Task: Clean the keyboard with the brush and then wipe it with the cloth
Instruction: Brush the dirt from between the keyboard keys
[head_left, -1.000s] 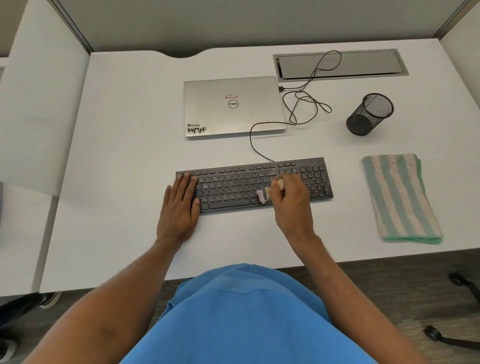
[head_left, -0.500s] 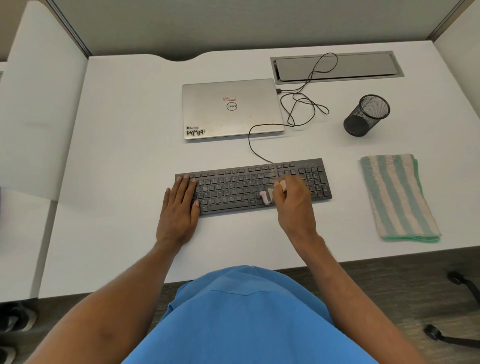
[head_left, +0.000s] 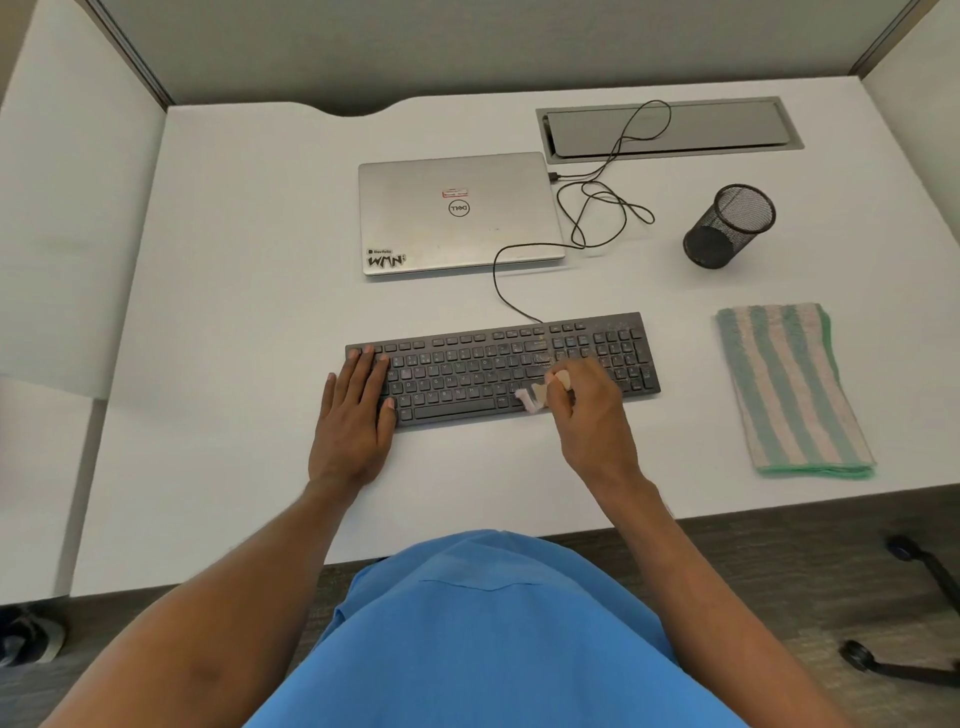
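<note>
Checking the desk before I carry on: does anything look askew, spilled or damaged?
Nothing stands out: no spill or damage shows. The keyboard, laptop and folded striped cloth lie flat, the mesh pen cup stands upright, and the cable only loops loosely.

Laptop (head_left: 498, 228) — Dell logo (head_left: 459, 208), WMN sticker (head_left: 385, 259)

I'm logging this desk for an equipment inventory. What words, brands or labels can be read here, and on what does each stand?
"DELL": round logo on the lid of the closed laptop, upside down from this view.
"Devfolio" and "WMN": sticker at the laptop's near left corner.
Red-edged label above the logo: too small to read.
Key legends on the keyboard: too blurred to read.
</note>
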